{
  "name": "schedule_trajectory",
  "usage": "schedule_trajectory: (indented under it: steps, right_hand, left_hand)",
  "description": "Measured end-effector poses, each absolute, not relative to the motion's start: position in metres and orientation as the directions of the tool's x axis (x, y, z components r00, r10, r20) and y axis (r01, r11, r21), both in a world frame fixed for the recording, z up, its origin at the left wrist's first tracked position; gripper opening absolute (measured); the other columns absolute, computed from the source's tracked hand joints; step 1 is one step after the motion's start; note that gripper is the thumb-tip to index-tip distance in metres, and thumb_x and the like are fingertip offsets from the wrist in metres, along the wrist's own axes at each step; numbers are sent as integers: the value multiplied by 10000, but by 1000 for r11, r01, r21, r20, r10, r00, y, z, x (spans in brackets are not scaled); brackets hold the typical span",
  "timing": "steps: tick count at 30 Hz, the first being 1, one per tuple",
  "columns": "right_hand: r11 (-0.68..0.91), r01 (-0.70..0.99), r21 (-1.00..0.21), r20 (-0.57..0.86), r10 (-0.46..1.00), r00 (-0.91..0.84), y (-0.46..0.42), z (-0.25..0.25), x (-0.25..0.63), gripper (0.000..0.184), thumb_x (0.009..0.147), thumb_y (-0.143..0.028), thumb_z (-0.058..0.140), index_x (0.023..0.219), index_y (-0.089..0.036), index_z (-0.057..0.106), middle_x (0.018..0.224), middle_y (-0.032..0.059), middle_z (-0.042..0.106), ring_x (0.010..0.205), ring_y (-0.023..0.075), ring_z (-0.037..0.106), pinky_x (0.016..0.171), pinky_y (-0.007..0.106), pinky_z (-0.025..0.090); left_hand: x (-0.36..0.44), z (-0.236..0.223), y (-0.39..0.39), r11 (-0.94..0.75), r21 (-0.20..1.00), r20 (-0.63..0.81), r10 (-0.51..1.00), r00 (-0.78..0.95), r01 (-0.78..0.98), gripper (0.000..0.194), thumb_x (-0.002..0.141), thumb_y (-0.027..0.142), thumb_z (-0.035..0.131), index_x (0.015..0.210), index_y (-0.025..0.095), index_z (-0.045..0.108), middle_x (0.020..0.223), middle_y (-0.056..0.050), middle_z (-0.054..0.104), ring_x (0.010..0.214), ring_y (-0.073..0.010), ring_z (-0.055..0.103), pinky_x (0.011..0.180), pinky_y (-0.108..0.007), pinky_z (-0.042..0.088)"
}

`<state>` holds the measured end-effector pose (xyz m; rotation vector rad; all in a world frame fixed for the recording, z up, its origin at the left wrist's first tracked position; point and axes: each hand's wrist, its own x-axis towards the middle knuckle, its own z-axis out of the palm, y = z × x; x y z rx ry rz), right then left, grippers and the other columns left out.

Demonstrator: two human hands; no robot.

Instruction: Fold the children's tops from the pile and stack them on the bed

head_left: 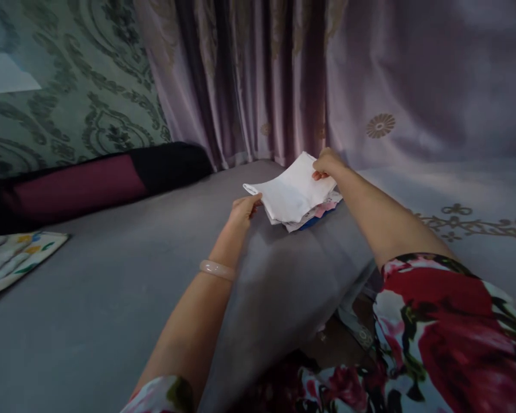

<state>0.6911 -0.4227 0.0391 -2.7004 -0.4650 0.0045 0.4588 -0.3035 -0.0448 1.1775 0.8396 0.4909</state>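
A folded white cloth [293, 188] lies over a small pile of folded fabric [327, 205] with white, pink and blue edges showing. My left hand [244, 209] pinches the cloth's left edge between thumb and fingers. At the far right corner, my right hand [328, 164] grips the same cloth, its fingertips curled over the top. The cloth sags slightly between my two hands. How much of it rests on the pile beneath, I cannot tell.
The pile sits on a grey bed surface [155, 258]. A long black and maroon bolster [77, 186] lies along the patterned wall. At the left edge is a printed cloth [21, 258]. Mauve curtains [258, 86] hang behind the pile.
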Motion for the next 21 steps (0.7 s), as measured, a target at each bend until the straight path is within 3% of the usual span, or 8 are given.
schedule_trajectory:
  steps: [3,12,17,21]
  right_hand:
    - [-895,256,-365,-35,288,957,-438,46,700,306,938,-311,580,1013,-27,662,731,127,691,599,175,669,545,267,515]
    - [-926,224,-304,-25,242,970,-448,43,734,325,920,-290,616,1141,-55,656,727,109,683,683,207,680,694,326,529]
    - [-935,234,-268,-13,246,969,-450,26,744,264,933,-222,574,1083,-23,663,627,105,663,645,208,674,694,335,532]
    - [-943,235,-234,38,233,972,-452,7,745,185,909,-167,575,1001,-56,691,630,105,659,774,232,686,775,348,514]
  left_hand:
    - [486,-52,-319,397,916,-344,698,629,61,283,639,337,823,734,131,654,610,-15,640,404,-28,400,408,-190,256]
    - [528,-69,-337,486,866,-437,622,650,117,189,724,255,761,711,127,622,626,-21,647,403,-38,422,415,-198,287]
    - [531,-86,-337,378,919,-351,661,663,109,209,733,263,744,638,137,607,579,-5,603,409,-44,409,428,-207,283]
    - [524,-94,-341,269,954,-283,675,681,130,255,741,265,732,575,154,573,517,19,538,420,-62,421,450,-216,296]
